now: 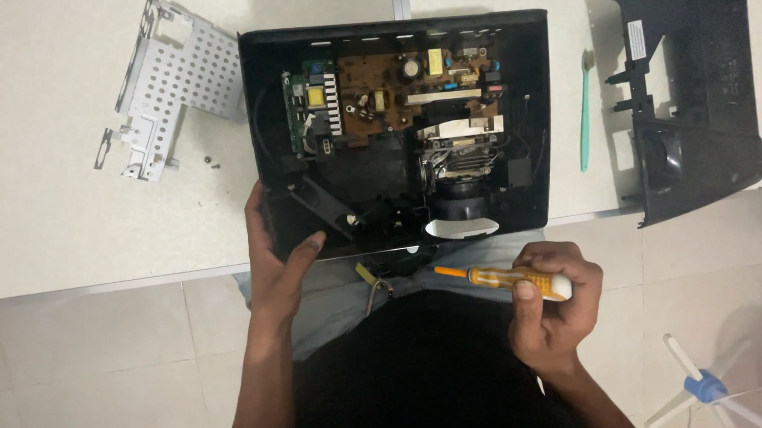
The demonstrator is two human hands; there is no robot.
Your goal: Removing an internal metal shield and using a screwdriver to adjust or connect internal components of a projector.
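Fingers (310, 247) of the left hand (274, 266) clamp the opened black projector (395, 136) by its near-left corner, overhanging the tabletop (55, 211). Right hand (552, 305) is wrapped around an orange screwdriver (504, 280). Loosen that grip and it probably tips off; loose screws (211, 161) up-left could roll.

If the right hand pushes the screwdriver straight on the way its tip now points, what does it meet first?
The right hand holds the yellow screwdriver pointing left. First in that line is probably the left hand gripping the opened black device; depth is unclear.
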